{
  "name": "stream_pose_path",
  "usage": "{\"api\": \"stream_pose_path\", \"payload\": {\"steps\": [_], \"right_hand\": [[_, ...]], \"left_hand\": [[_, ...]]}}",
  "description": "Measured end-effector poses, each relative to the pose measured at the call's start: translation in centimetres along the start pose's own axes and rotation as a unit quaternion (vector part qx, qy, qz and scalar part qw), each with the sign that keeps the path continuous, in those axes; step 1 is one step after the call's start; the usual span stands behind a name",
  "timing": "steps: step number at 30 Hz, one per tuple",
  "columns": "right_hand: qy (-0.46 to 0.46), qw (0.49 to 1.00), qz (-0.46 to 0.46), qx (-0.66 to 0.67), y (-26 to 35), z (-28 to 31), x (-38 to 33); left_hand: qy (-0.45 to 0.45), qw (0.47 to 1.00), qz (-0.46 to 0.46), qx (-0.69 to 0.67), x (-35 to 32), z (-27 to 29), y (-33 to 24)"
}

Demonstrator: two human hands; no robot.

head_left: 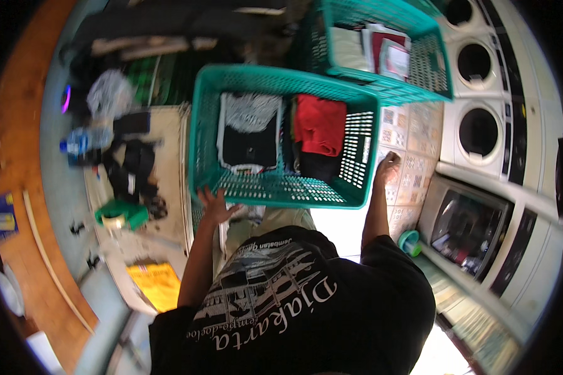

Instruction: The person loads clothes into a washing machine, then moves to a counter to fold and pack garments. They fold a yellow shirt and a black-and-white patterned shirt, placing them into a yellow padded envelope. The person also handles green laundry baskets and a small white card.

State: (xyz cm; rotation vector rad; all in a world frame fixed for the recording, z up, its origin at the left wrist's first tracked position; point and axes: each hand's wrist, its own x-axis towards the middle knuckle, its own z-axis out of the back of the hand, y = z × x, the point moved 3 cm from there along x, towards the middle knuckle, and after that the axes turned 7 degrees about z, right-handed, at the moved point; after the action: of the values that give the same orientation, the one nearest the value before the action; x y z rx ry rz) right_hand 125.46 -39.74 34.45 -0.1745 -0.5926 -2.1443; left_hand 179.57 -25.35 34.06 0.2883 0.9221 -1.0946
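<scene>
the left hand [216, 203] is spread open against the near wall of a green basket [275, 190], at its left corner. the right hand [386, 167] is open beside its right wall. the basket holds folded clothes [319, 125] and is in front of the person, near a second basket [381, 87].

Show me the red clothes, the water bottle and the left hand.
red clothes [319, 125], head view, middle of the folded pile
water bottle [84, 140], head view, its clear body
left hand [216, 205], head view, back of the hand
</scene>
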Motion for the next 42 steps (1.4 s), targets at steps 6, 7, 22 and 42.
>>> {"api": "stream_pose_path", "payload": {"steps": [6,7,22,42], "right_hand": [[0.196,0.928,-0.240,0.204,-6.2,-5.0,-1.7],[0.172,0.924,-0.265,0.217,-3.9,-4.8,-1.9],[0.120,0.850,-0.360,0.366,-4.0,-3.0,-2.6],[-0.074,0.676,-0.347,0.646,-0.7,-0.9,-1.6]], "left_hand": [[0.021,0.994,-0.064,0.092,1.6,0.0,0.8],[0.020,0.996,-0.041,0.080,1.6,-0.3,1.1],[0.080,0.989,0.007,0.121,1.8,-0.3,0.8],[0.062,0.993,-0.012,0.102,1.7,-0.4,1.3]]}}
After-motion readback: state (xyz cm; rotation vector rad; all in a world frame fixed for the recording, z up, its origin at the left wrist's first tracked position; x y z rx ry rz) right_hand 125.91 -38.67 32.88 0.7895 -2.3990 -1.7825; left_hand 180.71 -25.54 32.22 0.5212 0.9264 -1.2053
